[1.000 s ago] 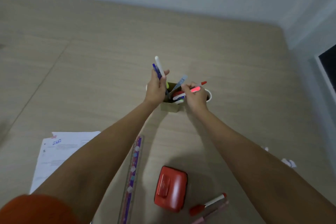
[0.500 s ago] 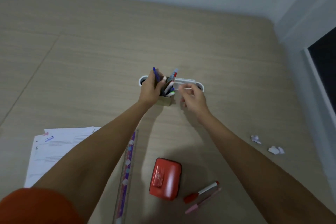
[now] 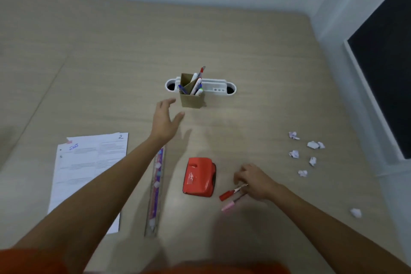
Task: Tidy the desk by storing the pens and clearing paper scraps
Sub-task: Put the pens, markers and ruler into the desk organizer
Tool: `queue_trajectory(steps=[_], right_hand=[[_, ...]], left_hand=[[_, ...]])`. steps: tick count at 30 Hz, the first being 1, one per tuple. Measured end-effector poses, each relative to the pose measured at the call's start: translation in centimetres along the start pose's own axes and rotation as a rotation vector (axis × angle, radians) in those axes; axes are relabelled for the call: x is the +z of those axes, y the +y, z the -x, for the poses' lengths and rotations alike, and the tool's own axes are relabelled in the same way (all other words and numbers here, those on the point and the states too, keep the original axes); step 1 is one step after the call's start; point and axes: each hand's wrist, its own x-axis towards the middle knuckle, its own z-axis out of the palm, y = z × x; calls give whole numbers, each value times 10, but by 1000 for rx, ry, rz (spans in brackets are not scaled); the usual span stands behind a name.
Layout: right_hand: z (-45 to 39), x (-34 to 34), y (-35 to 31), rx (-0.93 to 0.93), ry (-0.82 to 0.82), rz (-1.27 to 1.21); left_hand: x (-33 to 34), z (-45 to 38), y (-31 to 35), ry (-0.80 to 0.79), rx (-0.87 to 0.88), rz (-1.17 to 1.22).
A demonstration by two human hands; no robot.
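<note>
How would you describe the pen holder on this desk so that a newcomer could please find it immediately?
On the pale wooden desk, look toward the far middle, just in front of the long white plastic organiser tray. There stands the small brown cardboard pen box, upright and open-topped. It alone has pens sticking out of it.

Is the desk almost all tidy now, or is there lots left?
About halfway. Done: several pens stand in the cardboard pen holder. In hand: the right hand is on the red pen and pink pen; the left hand is open and empty. Left: the paper scraps lie on the desk.
</note>
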Motion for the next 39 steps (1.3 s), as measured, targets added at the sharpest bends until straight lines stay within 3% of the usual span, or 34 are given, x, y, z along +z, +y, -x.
queue_trajectory(steps=[3, 7, 12, 18, 22, 31, 39], right_hand=[[6, 9, 0, -51, 66, 139], [15, 14, 2, -93, 123, 39], [36, 30, 5, -143, 60, -3], [35, 37, 2, -137, 82, 121], [30, 34, 8, -102, 88, 190], [5, -18, -5, 197, 456, -304], [-101, -71, -102, 127, 292, -353]], left_hand=[[-7, 54, -28, -42, -198, -81], [-11, 111, -61, -173, -483, -217], [-11, 147, -73, -264, -654, -351], [-1, 158, -66, -164, -677, -320], [0, 155, -65, -194, -698, -324], [3, 156, -67, -243, -654, -389], [-4, 153, -79, -168, -637, -197]])
